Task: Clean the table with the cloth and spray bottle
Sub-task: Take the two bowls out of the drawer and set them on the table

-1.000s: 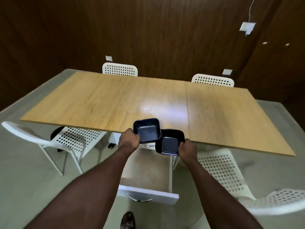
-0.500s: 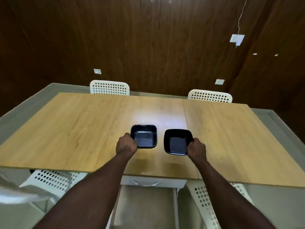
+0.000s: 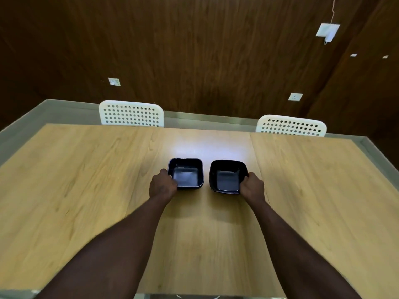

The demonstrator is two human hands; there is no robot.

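Note:
Two square black bowls stand side by side near the middle of the light wooden table point(image 3: 86, 180). My left hand point(image 3: 162, 186) grips the near left corner of the left bowl point(image 3: 186, 172). My right hand point(image 3: 252, 187) grips the near right corner of the right bowl point(image 3: 227, 175). Both bowls look empty and sit a small gap apart. No cloth or spray bottle shows in view.
Two white perforated chairs stand at the table's far side, one at the left point(image 3: 131, 114) and one at the right point(image 3: 291, 126). A dark wood-panelled wall with sockets point(image 3: 295, 97) rises behind them. A grey floor strip borders the table.
I have carried both bowls from above the open drawer at the table's near edge out to the middle of the table, and they now sit apart instead of overlapping.

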